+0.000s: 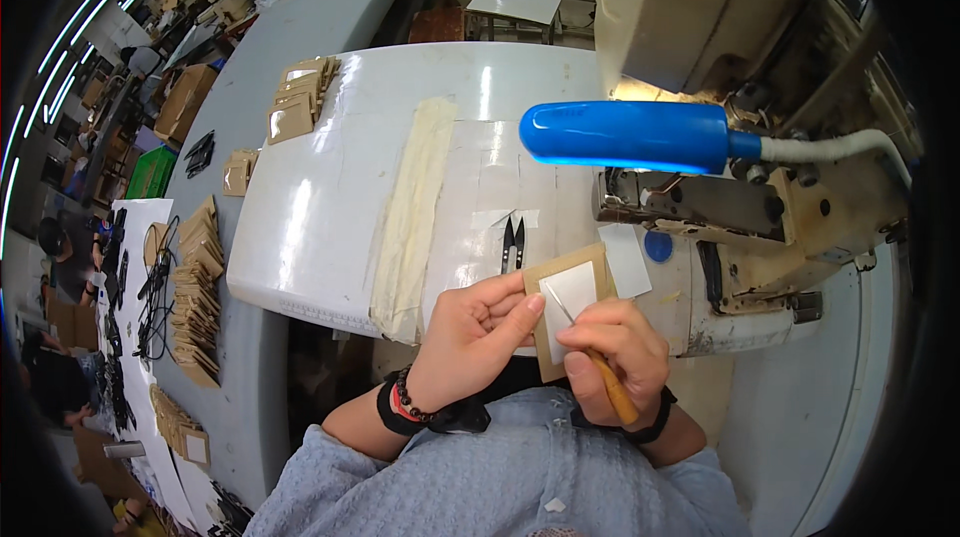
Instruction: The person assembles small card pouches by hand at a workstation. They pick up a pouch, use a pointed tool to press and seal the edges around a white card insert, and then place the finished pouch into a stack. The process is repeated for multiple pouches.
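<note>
My left hand [475, 335] grips a flat tan rectangular piece [590, 255] by its left edge, thumb on top. A white panel [570, 289] covers most of its upper face. My right hand [625, 345] is closed around an awl [612, 387] with a wooden handle, and its thin metal shaft points up and left over the white panel. Whether the tip touches the panel I cannot tell. Just beyond the piece lie black thread snips [513, 243], blades pointing away. A white card [625, 259] rests on the table to the right of it.
A blue lamp [625, 135] hangs over the table beside a sewing machine [840, 217] on the right. Yellowish tape [415, 217] crosses the white table [330, 197]. Stacks of similar tan pieces [292, 107] stand at the far left, with more piles [195, 312] on the grey side table.
</note>
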`<action>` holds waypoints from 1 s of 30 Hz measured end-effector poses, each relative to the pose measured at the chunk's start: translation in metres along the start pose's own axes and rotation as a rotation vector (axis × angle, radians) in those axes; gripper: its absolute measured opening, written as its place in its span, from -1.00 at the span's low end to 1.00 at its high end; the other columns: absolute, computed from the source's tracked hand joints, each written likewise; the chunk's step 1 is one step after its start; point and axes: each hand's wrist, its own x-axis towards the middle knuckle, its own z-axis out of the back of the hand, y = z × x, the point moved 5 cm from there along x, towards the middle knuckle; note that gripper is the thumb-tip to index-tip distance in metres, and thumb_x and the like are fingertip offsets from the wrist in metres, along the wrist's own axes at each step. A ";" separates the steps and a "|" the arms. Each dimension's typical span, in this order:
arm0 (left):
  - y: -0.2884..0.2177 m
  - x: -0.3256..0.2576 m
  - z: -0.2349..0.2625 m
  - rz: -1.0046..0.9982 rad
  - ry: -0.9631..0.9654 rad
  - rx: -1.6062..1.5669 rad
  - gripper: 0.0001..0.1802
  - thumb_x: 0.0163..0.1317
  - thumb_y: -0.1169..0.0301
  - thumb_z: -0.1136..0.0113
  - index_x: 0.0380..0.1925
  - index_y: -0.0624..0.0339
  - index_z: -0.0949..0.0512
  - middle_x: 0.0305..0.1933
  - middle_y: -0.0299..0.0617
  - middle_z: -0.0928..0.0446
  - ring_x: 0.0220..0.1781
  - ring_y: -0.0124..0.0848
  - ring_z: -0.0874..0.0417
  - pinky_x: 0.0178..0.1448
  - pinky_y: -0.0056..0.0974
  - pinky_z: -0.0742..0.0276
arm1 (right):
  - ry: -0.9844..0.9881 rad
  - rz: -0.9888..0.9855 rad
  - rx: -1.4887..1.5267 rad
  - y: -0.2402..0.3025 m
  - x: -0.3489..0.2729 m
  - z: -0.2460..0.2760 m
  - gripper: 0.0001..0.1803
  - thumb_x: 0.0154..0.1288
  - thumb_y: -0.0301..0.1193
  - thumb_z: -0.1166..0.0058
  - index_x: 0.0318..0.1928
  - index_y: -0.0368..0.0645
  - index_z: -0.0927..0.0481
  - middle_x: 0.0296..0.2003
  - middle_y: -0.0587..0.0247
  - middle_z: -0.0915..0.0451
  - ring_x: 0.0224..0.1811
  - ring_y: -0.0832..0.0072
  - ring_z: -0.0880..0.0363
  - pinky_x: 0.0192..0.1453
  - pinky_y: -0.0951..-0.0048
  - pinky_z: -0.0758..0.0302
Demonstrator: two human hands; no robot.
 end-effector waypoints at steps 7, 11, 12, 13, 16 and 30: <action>0.002 -0.002 0.001 -0.076 0.001 -0.022 -0.66 0.40 0.53 0.03 0.13 0.46 -0.41 -0.06 -0.10 -0.59 -0.06 -0.51 -0.60 0.01 -0.40 -0.60 | -0.008 0.020 -0.016 0.001 0.003 -0.008 -0.86 0.12 -0.62 -0.02 -0.28 -0.33 -0.57 -0.40 0.10 -0.51 -0.45 0.41 -0.47 -0.36 0.47 -0.42; 0.001 -0.003 0.000 -0.075 0.002 -0.030 -0.66 0.40 0.54 0.03 0.13 0.46 -0.41 -0.05 -0.10 -0.59 -0.06 -0.51 -0.60 0.01 -0.41 -0.60 | -0.018 0.018 -0.020 0.000 0.003 -0.007 -0.86 0.12 -0.62 -0.01 -0.28 -0.33 -0.57 -0.40 0.10 -0.51 -0.45 0.41 -0.47 -0.36 0.46 -0.43; 0.001 -0.002 -0.001 -0.075 0.004 -0.031 -0.66 0.40 0.54 0.03 0.13 0.46 -0.41 -0.05 -0.10 -0.59 -0.06 -0.51 -0.60 0.01 -0.41 -0.60 | -0.018 0.020 -0.023 0.000 0.003 -0.007 -0.86 0.12 -0.62 -0.01 -0.28 -0.32 -0.57 -0.40 0.10 -0.51 -0.45 0.41 -0.47 -0.36 0.46 -0.43; 0.001 -0.002 -0.001 -0.082 0.001 -0.025 -0.66 0.40 0.54 0.03 0.13 0.46 -0.41 -0.06 -0.10 -0.59 -0.06 -0.51 -0.60 0.00 -0.41 -0.59 | -0.017 0.022 -0.024 0.000 0.003 -0.007 -0.86 0.12 -0.62 -0.01 -0.27 -0.32 -0.57 -0.40 0.10 -0.51 -0.45 0.41 -0.47 -0.37 0.46 -0.43; 0.000 -0.001 -0.001 -0.097 -0.008 -0.010 -0.66 0.39 0.54 0.02 0.13 0.47 -0.42 -0.06 -0.10 -0.59 -0.07 -0.52 -0.60 0.00 -0.41 -0.59 | -0.013 0.022 -0.028 -0.001 0.003 -0.006 -0.86 0.12 -0.62 -0.02 -0.27 -0.32 -0.57 -0.40 0.10 -0.51 -0.46 0.41 -0.47 -0.38 0.47 -0.42; 0.002 -0.001 -0.003 -0.112 -0.073 0.032 -0.66 0.38 0.55 0.00 0.12 0.45 -0.44 -0.15 -0.18 -0.61 -0.19 -0.59 -0.59 -0.13 -0.47 -0.56 | -0.013 -0.020 -0.026 -0.001 0.004 -0.005 -0.87 0.14 -0.62 -0.02 -0.29 -0.33 -0.58 -0.41 0.10 -0.52 -0.44 0.41 -0.50 -0.36 0.49 -0.44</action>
